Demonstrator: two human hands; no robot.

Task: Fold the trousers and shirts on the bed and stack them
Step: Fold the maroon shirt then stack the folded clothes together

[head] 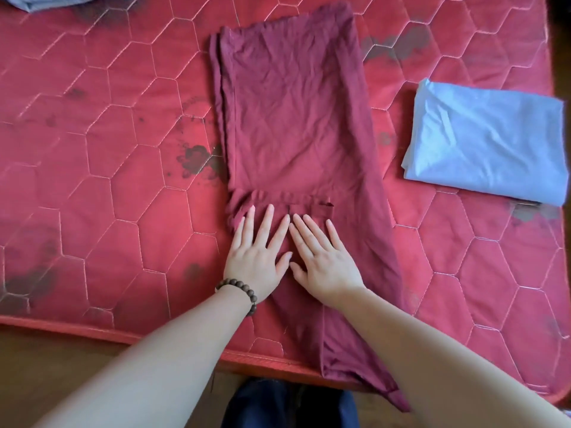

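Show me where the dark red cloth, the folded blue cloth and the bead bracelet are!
Dark red cloth garment [296, 118], head view, on its wrinkled middle.
Folded light blue cloth [488, 143], head view, on its top face.
Brown wooden bead bracelet [244, 288], head view, on the beads at the left wrist.

Red mattress [108, 180] under maroon garment [293, 118], blue fold [485, 140].
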